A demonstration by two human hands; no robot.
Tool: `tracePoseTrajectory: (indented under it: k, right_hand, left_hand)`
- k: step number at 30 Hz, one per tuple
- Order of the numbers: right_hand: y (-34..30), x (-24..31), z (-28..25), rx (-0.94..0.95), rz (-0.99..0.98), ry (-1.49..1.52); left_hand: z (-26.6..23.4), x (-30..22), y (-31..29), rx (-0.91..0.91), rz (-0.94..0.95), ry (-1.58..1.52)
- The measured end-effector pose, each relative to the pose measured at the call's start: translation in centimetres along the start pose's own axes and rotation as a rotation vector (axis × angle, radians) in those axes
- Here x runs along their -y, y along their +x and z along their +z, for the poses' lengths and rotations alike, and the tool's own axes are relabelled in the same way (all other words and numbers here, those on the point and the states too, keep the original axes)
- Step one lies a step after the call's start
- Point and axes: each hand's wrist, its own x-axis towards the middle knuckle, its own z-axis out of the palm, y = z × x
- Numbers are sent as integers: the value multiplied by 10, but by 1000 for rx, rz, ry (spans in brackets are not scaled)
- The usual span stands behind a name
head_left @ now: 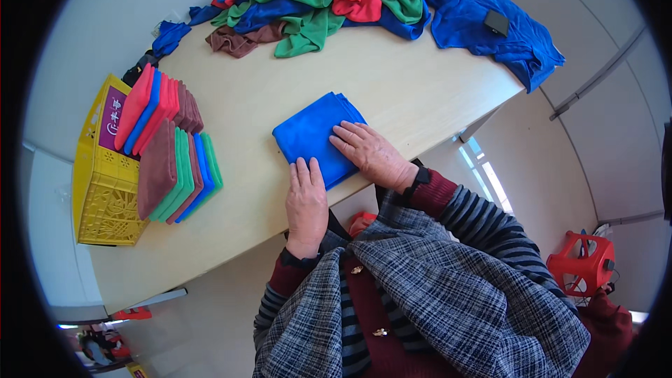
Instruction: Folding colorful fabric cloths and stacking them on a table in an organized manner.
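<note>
A blue cloth [304,129], folded into a flat rectangle, lies on the pale table near its front edge. My left hand [306,203] rests at its near left part, fingers stretched out and the fingertips on the fabric. Flat across the right part lies my right hand [374,154], its fingers also extended. Neither hand grips the cloth. Further left, folded cloths in brown, green and blue [183,171] stand in a row on edge. Behind that row, more folded cloths in red, blue and brown [155,108] lean beside a yellow plastic basket [112,196].
A loose heap of green, blue, red and brown cloths [301,0] covers the table's far side. At the far right corner, a small black box [496,23] sits on spread blue cloth [462,17]. A red plastic stool [582,264] stands on the floor at right.
</note>
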Motion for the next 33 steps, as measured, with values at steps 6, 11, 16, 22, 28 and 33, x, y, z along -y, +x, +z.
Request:
tracePoseTrajectory:
  k: [6, 11, 16, 22, 28, 33]
  right_hand:
    - [-9, -11, -4, 37, -19, -35]
    - [-9, -17, -16, 26, -64, -104]
    - [-16, -34, -26, 92, -5, -207]
    - [10, -29, -50, 213, 146, -133]
    - [50, 44, 3, 60, 105, 69]
    - [47, 38, 33, 118, 125, 27]
  left_hand:
    - [-6, -3, -3, 70, 100, 100]
    - [-7, 1, -8, 71, 101, 117]
    - [-5, 3, -4, 80, 110, 65]
    - [-2, 9, -9, 74, 99, 51]
    - [0, 4, -14, 164, 15, -95]
    - [8, 6, -21, 97, 49, -96]
